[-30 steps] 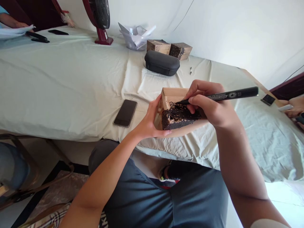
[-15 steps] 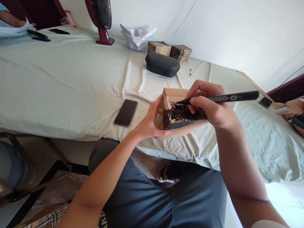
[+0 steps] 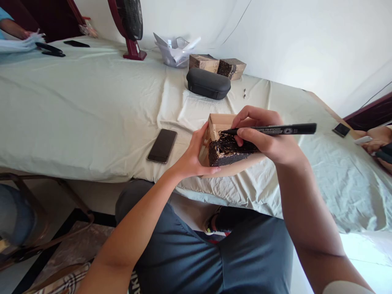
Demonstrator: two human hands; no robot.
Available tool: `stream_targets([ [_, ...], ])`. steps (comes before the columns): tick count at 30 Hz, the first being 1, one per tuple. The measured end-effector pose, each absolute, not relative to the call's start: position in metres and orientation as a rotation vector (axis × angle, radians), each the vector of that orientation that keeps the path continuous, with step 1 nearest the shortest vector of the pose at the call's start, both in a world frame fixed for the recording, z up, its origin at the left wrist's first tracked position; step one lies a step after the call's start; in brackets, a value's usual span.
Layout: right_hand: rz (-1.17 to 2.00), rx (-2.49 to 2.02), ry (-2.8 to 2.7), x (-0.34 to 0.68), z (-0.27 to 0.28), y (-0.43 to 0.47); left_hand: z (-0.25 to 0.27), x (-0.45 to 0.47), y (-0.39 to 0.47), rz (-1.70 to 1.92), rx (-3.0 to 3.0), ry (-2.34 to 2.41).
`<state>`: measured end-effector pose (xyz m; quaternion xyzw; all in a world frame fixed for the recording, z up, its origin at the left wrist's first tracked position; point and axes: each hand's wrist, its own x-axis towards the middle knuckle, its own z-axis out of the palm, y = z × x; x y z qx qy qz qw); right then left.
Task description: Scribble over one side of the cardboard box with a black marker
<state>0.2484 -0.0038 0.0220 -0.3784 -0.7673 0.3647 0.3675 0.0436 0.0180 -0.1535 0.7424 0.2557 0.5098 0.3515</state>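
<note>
A light-brown cardboard box (image 3: 221, 119) sits near the table's front edge, tilted, with dense black scribble over part of its faces. My left hand (image 3: 193, 157) grips its left end, thumb along the near lower side and fingers at the far side. Between the fingers of my right hand (image 3: 260, 124) is a black marker pen (image 3: 284, 129). Its tip meets the box's upper face at the edge of the scribbled patch, and the barrel points right. My right hand covers the box's right part.
A phone (image 3: 162, 145) lies left of the box. Behind stand a black hard case (image 3: 208, 83), two scribbled boxes (image 3: 203, 62), a plastic basket (image 3: 171, 57) with papers and a fan (image 3: 134, 50). Another person's hand (image 3: 378, 139) shows at right; another person's arm (image 3: 14, 28) at far left.
My right hand and the marker have shifted slightly left, and the pen lies flatter. More black marks show on the upper face. My left hand keeps its hold.
</note>
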Motion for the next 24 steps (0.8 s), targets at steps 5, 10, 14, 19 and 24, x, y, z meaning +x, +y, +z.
stream_targets([
  [5,0.938,-0.975,-1.976,0.250,0.022,-0.004,-0.154,0.043,0.021,1.311,1.931,0.623],
  [10,0.890,-0.930,-1.984,0.250,0.019,-0.004,-0.156,0.042,0.024,1.291,1.945,0.613],
  [14,0.583,-0.855,-1.804,0.258,0.014,-0.011,-0.156,0.041,0.024,1.304,1.963,0.616],
  [19,0.555,-0.932,-1.447,0.308,-0.022,-0.038,-0.154,0.038,0.024,1.343,1.977,0.636],
  [24,0.788,-1.108,-1.091,0.363,-0.092,-0.069,-0.156,0.034,0.027,1.352,1.989,0.635],
])
